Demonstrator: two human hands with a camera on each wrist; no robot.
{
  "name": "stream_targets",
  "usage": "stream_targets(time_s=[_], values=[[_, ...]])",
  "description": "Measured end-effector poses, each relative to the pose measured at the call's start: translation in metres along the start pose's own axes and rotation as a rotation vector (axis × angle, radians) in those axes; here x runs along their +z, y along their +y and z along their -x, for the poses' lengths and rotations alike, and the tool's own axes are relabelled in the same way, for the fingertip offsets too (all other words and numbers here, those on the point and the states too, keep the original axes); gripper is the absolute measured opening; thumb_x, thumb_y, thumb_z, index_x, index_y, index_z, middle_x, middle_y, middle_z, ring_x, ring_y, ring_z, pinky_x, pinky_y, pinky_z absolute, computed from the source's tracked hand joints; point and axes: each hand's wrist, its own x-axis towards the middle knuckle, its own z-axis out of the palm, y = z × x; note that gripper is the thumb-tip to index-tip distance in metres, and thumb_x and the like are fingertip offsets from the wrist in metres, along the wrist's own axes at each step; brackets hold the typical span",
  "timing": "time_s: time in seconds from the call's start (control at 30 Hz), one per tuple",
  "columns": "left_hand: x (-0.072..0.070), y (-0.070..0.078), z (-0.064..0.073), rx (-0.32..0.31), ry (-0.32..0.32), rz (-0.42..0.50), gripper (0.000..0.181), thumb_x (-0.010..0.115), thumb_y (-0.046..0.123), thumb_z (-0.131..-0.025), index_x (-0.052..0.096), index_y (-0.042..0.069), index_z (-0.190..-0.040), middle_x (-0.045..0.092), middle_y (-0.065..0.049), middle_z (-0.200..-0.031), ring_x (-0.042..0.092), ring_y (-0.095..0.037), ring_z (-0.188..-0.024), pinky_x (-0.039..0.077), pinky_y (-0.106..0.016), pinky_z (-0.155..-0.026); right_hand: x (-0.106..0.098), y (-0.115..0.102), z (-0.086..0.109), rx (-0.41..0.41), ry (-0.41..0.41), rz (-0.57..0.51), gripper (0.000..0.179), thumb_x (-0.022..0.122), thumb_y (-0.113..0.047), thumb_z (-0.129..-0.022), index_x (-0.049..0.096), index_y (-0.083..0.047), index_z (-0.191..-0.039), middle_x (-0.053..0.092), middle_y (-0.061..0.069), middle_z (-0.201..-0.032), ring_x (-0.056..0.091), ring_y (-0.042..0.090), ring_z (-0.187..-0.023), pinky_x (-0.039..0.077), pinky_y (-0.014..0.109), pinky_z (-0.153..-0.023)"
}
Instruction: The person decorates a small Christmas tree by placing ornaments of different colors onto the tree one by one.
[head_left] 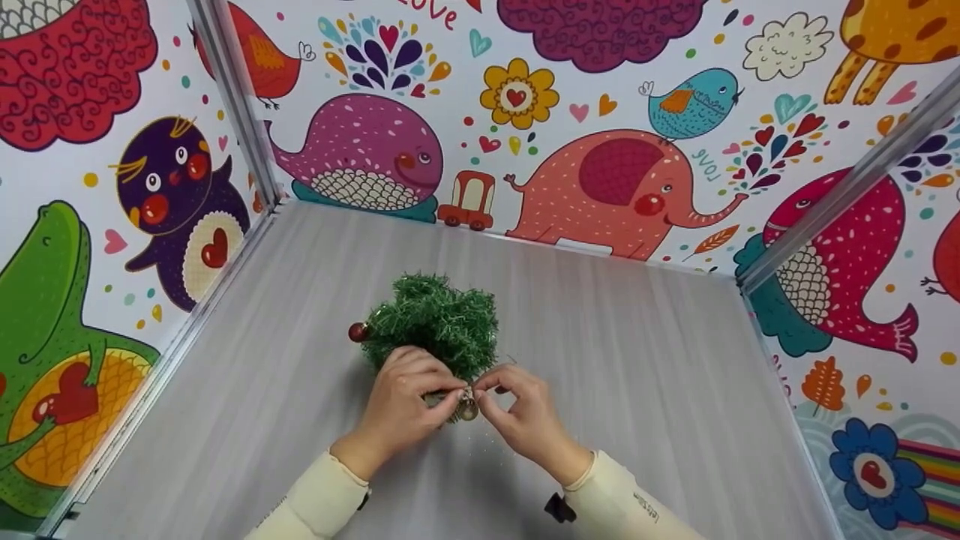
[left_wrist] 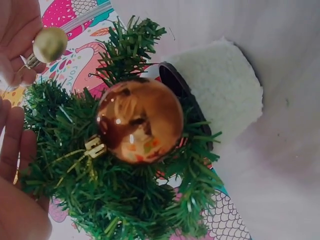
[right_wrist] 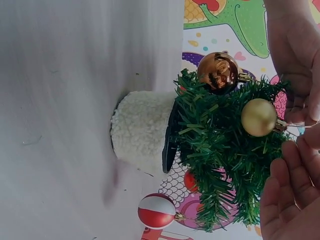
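A small artificial Christmas tree [head_left: 431,319], green and bushy, stands on the table in front of both hands. At its near side hangs a matte gold Christmas ball [right_wrist: 259,117] with a metal cap and a thin hanging string. The left hand [head_left: 409,397] pinches the string just above the cap between thumb and index finger. From the other side the right hand [head_left: 521,409] pinches the same string, fingertips close to the left ones. A shiny copper ball [left_wrist: 140,121] hangs on the tree beside the gold one. The tree's white fuzzy pot [left_wrist: 220,90] shows in both wrist views.
A red-and-white ball [right_wrist: 156,211] and a red ball [right_wrist: 190,181] hang elsewhere on the tree. The grey table [head_left: 637,360] is bordered by walls printed with cartoon animals, with metal posts [head_left: 232,97] at the corners.
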Motion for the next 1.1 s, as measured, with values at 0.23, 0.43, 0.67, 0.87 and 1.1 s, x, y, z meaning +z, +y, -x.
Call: stream_targets(time_s=[0.23,0.43,0.67,0.87,1.1], values=[[0.000,-0.002,0.000,0.005,-0.030,-0.050,0.002,0.078,0.017,-0.079,0.080,0.016,-0.080,0.067,0.010,-0.078,0.061,-0.010,-0.078,0.046,-0.041,-0.092,-0.002,-0.004,-0.002,-0.008,0.003,-0.016,0.018,0.069,0.000,-0.089,0.071,-0.017,-0.094,0.069,-0.003,-0.094,0.064,0.012,-0.084,0.054,0.032,-0.068],[0.002,-0.002,0.001,0.025,-0.068,-0.094,0.008,0.084,0.022,-0.075,0.079,0.018,-0.080,0.067,0.011,-0.078,0.061,-0.010,-0.078,0.047,-0.045,-0.092,-0.004,-0.005,-0.005,-0.018,-0.008,0.003,0.017,0.069,0.000,-0.089,0.070,-0.016,-0.094,0.068,-0.004,-0.093,0.064,0.011,-0.082,0.053,0.031,-0.067],[0.003,0.000,-0.002,0.030,-0.099,-0.133,0.018,0.087,0.034,-0.073,0.079,0.019,-0.078,0.067,0.010,-0.077,0.061,-0.011,-0.080,0.047,-0.048,-0.095,-0.005,-0.007,-0.006,-0.004,-0.024,0.005,0.017,0.068,-0.002,-0.091,0.070,-0.019,-0.094,0.067,-0.009,-0.092,0.063,0.009,-0.082,0.054,0.037,-0.065],[0.006,0.003,-0.006,0.051,-0.083,-0.141,0.010,0.086,0.024,-0.076,0.078,0.018,-0.076,0.067,0.011,-0.076,0.061,-0.011,-0.077,0.049,-0.045,-0.092,-0.006,-0.004,-0.006,0.027,-0.039,0.011,0.015,0.066,-0.008,-0.095,0.069,-0.023,-0.095,0.066,-0.010,-0.092,0.062,0.007,-0.082,0.054,0.032,-0.069],[0.006,0.001,-0.007,0.071,-0.075,-0.193,0.010,0.081,0.016,-0.072,0.072,0.020,-0.072,0.066,0.010,-0.074,0.061,-0.013,-0.076,0.049,-0.045,-0.092,-0.004,0.005,-0.002,-0.070,-0.017,0.098,0.017,0.069,-0.003,-0.089,0.068,-0.020,-0.094,0.066,-0.009,-0.091,0.062,0.008,-0.081,0.052,0.031,-0.067]])
